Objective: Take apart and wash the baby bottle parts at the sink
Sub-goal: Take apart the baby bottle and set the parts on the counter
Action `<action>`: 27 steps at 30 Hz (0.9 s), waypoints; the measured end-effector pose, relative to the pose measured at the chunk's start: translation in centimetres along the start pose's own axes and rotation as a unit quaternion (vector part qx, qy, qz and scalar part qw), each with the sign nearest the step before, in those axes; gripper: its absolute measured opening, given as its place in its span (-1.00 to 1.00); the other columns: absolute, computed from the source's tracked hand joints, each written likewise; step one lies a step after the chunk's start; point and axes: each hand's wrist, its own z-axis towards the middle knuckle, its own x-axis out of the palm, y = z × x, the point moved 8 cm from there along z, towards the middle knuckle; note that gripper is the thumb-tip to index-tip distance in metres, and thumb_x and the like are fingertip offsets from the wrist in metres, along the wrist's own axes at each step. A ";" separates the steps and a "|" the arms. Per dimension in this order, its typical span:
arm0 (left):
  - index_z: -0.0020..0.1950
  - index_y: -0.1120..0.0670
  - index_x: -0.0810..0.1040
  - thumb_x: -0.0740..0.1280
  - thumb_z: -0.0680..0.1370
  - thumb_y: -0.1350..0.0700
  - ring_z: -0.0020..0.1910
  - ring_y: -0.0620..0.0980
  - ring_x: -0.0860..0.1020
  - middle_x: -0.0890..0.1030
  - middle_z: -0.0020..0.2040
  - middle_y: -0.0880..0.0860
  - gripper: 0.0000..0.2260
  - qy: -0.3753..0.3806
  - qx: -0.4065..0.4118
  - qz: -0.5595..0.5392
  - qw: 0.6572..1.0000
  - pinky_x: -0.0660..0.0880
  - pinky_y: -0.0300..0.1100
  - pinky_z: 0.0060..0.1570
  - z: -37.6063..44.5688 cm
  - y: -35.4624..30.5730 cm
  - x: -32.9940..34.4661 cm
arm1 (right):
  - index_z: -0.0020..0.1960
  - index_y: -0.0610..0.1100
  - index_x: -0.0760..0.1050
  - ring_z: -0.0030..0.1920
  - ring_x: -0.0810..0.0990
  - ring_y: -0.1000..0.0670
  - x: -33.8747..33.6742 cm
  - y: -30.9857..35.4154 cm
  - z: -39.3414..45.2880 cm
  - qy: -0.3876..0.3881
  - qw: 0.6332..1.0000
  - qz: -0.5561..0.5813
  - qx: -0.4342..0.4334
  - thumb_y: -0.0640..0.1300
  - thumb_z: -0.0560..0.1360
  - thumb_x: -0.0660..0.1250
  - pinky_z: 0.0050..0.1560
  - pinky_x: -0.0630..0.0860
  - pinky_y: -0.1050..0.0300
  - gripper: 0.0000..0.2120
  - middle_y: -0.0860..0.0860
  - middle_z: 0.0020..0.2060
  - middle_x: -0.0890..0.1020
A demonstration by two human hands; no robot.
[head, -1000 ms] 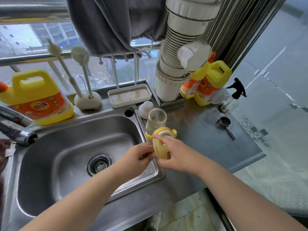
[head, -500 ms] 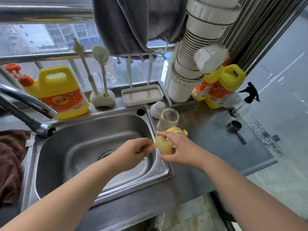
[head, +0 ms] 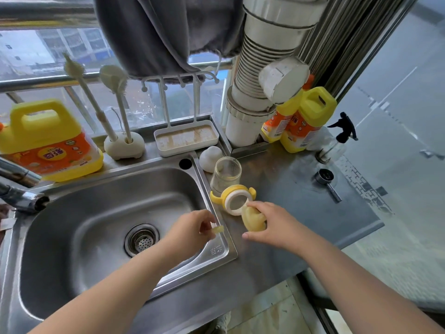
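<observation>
Left hand [head: 192,231] now pulled away pinching small piece [head: 218,229], right hand [head: 272,222] gripping nipple [head: 251,220]

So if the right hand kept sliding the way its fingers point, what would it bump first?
The right hand points back-left, so probably the yellow handled collar with the white ring, then the glass bottle. Depth is uncertain.

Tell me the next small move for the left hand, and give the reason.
Probably lower the left hand and drop the small yellowish piece it pinches into the sink. It hangs right over the sink's rim, apart from the silicone nipple the right hand holds on the counter, so it seems ready for washing.
</observation>
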 end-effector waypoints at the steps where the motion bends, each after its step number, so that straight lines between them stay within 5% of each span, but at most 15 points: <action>1: 0.07 0.11 0.59 0.37 0.51 0.16 -0.11 -0.04 0.54 0.56 -0.12 -0.05 -0.85 0.002 -0.001 0.009 1.000 0.45 -0.24 -0.05 0.5 -0.3 0.7 | 0.47 0.09 0.22 0.31 0.39 0.03 -0.4 -0.9 -0.1 -0.008 1.000 0.001 0.011 0.17 0.35 0.47 0.27 0.39 0.13 -0.22 0.04 0.37 0.36; 6: -0.04 0.08 0.63 0.34 0.55 0.03 -0.13 -0.01 0.52 0.61 -0.11 -0.01 -0.85 -0.006 0.046 0.055 0.997 0.46 -0.19 -0.11 3.0 -2.1 4.0 | 0.46 0.06 0.22 0.33 0.38 0.04 -1.4 -4.9 -0.1 -0.029 0.998 -0.006 0.049 0.16 0.34 0.48 0.28 0.34 0.16 -0.22 0.04 0.38 0.36; 11: -0.37 0.05 0.58 0.58 0.28 0.10 -0.44 0.05 0.54 0.57 -0.44 -0.03 -0.81 -0.034 0.105 0.124 0.986 0.45 -0.22 -0.47 5.8 -3.6 7.5 | 0.43 0.06 0.25 0.31 0.40 0.03 0.2 -7.2 0.6 -0.001 0.998 -0.029 0.063 0.22 0.29 0.49 0.24 0.38 0.12 -0.19 0.06 0.33 0.40; 20: -0.36 0.10 0.50 0.59 0.09 0.28 -0.43 0.08 0.53 0.53 -0.41 0.02 -0.69 -0.003 0.115 0.164 0.980 0.41 -0.25 -0.52 5.6 -2.1 9.6 | 0.38 0.03 0.23 0.18 0.49 -0.08 4.3 -6.1 1.5 0.045 0.980 -0.191 -0.026 0.28 0.32 0.43 0.06 0.43 0.07 -0.24 0.04 0.25 0.38; 27: -0.42 0.10 0.48 0.59 0.09 0.30 -0.51 0.08 0.47 0.49 -0.44 0.02 -0.69 -0.051 0.084 0.176 0.979 0.29 -0.30 -0.56 4.3 -0.6 8.1 | 0.27 -0.05 0.37 0.12 0.52 -0.09 5.6 -4.8 2.3 -0.003 0.973 -0.226 -0.055 0.34 0.28 0.41 -0.04 0.46 0.04 -0.29 -0.01 0.11 0.48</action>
